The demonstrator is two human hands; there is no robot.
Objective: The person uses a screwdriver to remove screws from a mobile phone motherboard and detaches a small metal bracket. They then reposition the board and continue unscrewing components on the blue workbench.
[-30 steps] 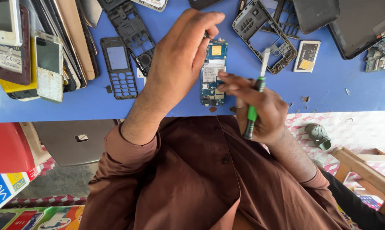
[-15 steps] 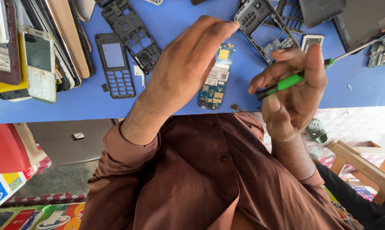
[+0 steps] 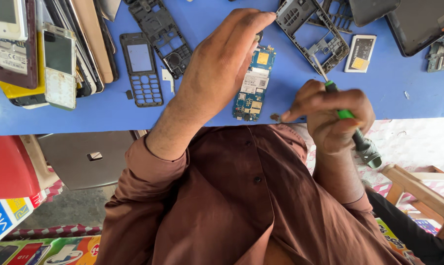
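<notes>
Phone teardown, well along. Board (image 3: 254,83) is bare and out of its shell, lying flat on the blue table (image 3: 192,110) near the near edge, about mid-width. Front keypad cover (image 3: 142,68) sits to one side, toward the table end stacked with phones; two black frames lie off the board, one (image 3: 160,32) beside the cover, the other (image 3: 312,32) toward the far edge on the opposite side. Battery (image 3: 360,53) is out, lying past that second frame. So shell split, battery pulled, board freed: done, by my read. What's left on the board itself I can't judge; no part on it looks lifted.

Board long axis runs near edge to far edge, slightly skewed. Yellow square end points at the far edge, connector end at the near edge.

Left hand (image 3: 222,64) reaches over the table, fingers extended and close together, tips at the board's far end on a small dark thing; can't tell if it's pinching it or just touching. Hand covers part of the board's side.

Right hand (image 3: 332,115) is off the board, over the near edge, grip closed around a green-handled screwdriver (image 3: 342,110). Shaft tip points toward the far edge, at the second frame, not touching the board. A small dark bit (image 3: 276,118), maybe a screw, lies on the table just beside the right fingertips.
</notes>
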